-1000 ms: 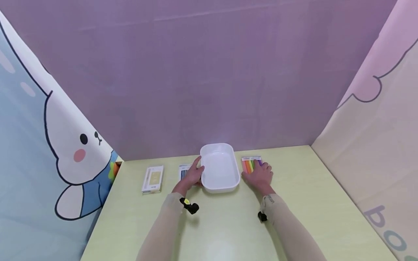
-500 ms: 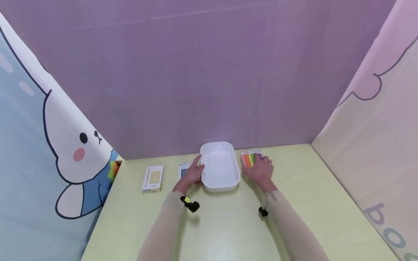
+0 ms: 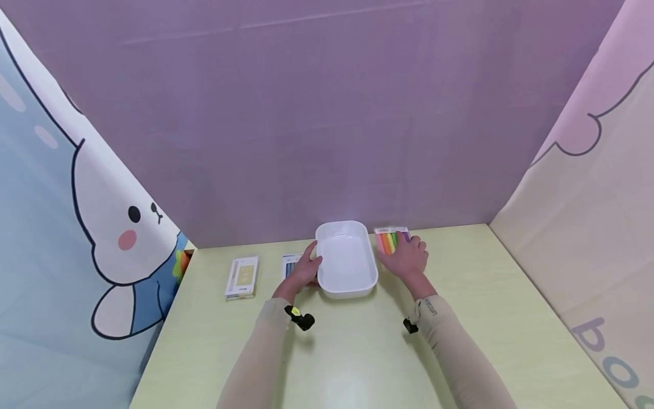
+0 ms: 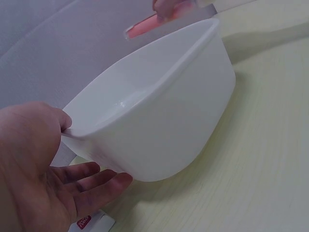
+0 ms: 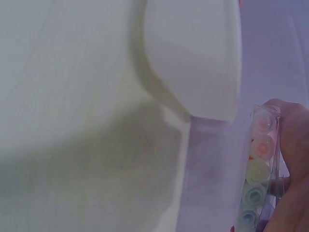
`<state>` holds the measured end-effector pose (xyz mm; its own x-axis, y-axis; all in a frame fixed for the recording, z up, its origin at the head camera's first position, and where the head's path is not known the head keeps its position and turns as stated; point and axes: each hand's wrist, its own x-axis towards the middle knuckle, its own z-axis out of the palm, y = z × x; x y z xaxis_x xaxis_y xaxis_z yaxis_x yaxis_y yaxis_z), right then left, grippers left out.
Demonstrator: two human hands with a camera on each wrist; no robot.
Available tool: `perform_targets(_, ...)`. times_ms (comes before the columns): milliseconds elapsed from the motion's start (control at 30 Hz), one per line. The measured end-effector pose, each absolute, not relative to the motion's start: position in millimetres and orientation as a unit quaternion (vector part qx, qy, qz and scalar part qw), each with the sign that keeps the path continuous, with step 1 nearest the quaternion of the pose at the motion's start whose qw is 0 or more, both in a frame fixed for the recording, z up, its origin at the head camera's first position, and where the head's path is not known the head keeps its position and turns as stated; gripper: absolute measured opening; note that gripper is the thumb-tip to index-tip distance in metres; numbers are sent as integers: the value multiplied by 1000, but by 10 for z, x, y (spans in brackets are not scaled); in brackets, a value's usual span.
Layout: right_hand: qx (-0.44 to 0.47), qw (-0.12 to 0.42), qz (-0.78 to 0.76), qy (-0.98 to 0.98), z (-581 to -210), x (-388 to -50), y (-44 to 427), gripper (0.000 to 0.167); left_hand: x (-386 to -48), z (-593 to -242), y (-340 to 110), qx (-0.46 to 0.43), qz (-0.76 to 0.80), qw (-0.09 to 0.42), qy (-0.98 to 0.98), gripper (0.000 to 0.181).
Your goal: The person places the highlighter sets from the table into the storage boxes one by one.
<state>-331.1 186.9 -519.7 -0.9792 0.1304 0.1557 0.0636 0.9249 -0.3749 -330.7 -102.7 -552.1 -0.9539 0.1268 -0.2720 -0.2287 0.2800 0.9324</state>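
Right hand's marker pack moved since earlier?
Yes, the marker pack shifted up the head view: its far end, short of the table's back edge earlier, now overlaps it.

Long beige sleeves (image 3: 254,355); black wrist cameras (image 3: 305,322), yellow patch (image 3: 296,311) on the left; dark lettering (image 3: 431,307) on right cuff (image 3: 420,313).

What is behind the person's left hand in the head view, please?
Behind the left hand, part of a white box with bluish strips shows; the hand covers the rest and some of the white tub.
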Motion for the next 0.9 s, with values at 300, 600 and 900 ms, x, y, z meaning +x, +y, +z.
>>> perform_targets(300, -40, 99, 190, -976, -5009, -3288, 1693, 87, -3280, -5515, -1023, -45, 597, 144, 788, 57)
perform_targets(600, -45, 113, 201, -972, -4891, -3220, 1539, 89, -3322, -5545, -982, -33, 601, 142, 786, 58)
perform_targets(900, -32, 112, 200, -973, -4811, -3172, 1263, 90, -3300, -5541, -1038, -30, 611, 142, 778, 57)
